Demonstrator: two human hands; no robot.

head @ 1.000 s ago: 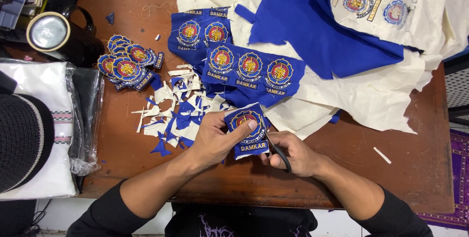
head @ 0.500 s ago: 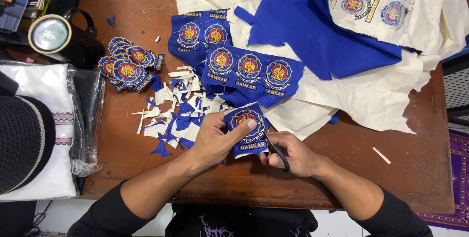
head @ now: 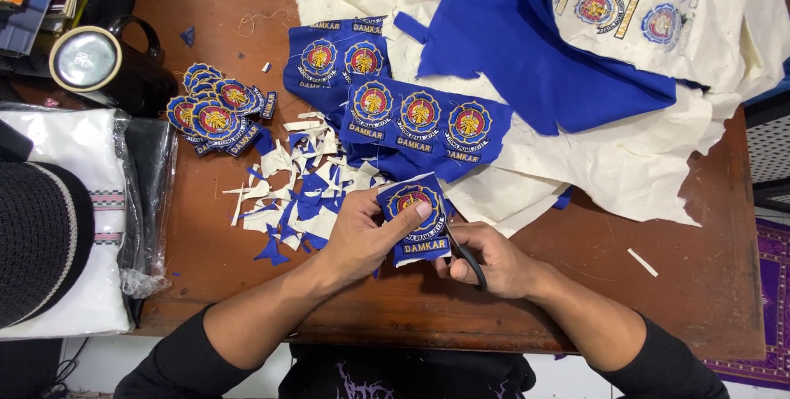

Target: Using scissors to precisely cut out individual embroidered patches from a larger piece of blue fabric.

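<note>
Left hand [head: 362,230] closed around a blue patch [head: 414,216], thumb pressed flat on the embroidered emblem, fingers under the cloth. The grip seems meant to keep the piece taut and turned toward the blade. The patch sits at the near middle of the table [head: 699,284], just above the front edge.

Right hand [head: 494,261] curled shut through the dark handles of the scissors [head: 461,243]. The blades run up along the patch's right edge, at about 3 o'clock of the emblem; how far apart they stand cannot be told, since the patch and fingers hide most of them.

At 10 o'clock from the hands, a litter of scraps [head: 300,197], cream and blue slivers, lying where trimmings would fall clear of the work. Farther out at 10 o'clock, a pile of trimmed patches [head: 214,115], overlapping, kept apart from the scraps.

At 12 o'clock, a blue strip [head: 420,119] bearing uncut emblems in a row, close enough to reach. Behind it at 1 o'clock, loose blue cloth [head: 535,45] over cream backing [head: 625,160]; more emblems show on the cream at the far right corner.

At 9 o'clock, a black hat [head: 37,247] on a bagged white bundle [head: 74,144]. A black mug [head: 115,66] stands at the far left.
</note>
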